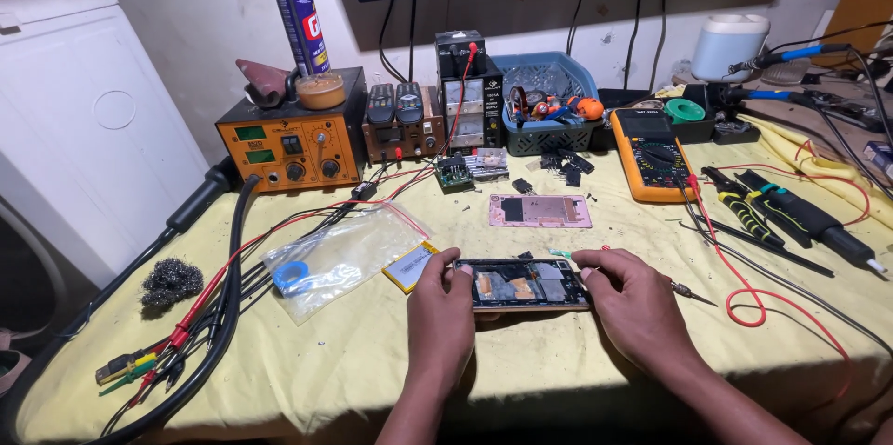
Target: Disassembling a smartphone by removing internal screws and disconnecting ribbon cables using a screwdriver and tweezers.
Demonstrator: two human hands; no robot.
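Opened phone (521, 283) held flat between both hands, near centre of yellow cloth (521, 361).

Lies with long axis running left to right, open back facing up, innards and copper-coloured patches showing. Clamped at left end by left hand (441, 310), thumb over top edge, fingers curled narrowly beneath; gripped at right end by right hand (633, 301) in the same narrow pinch. Just left, touching the left hand's side: flat yellow-edged battery (410, 265), partly under clear plastic bag (339, 257) holding a blue ring. Just beyond, farther off: pink back cover (540, 211), also lengthwise left to right. Right of right hand: thin probe tip (690, 293) and looping red wire (744, 301). Far right: yellow multimeter (651, 155). Far left: orange soldering station (291, 142).
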